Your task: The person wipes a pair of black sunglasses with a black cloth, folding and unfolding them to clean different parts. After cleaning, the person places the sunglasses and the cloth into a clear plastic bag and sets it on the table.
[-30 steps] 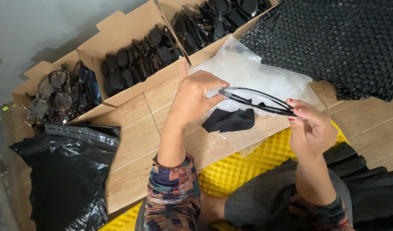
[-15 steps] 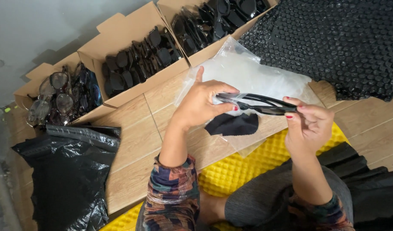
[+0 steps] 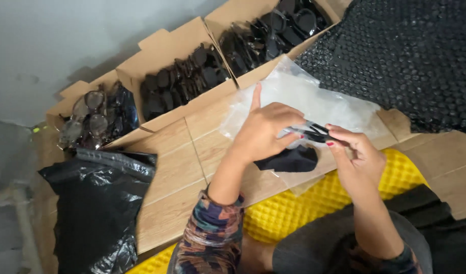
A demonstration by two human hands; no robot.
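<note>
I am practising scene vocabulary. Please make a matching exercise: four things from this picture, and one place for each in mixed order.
Things:
1. black glasses
2. black plastic bag
3. black bubble wrap
4. black cloth

Places:
A. upper right
B. lower left
C. between both hands
D. under the left hand

Pairs: 1-C, 2-B, 3-A, 4-D

Black folded glasses (image 3: 314,133) held level between both hands' fingers (image 3: 339,136) above clear bags.
</note>
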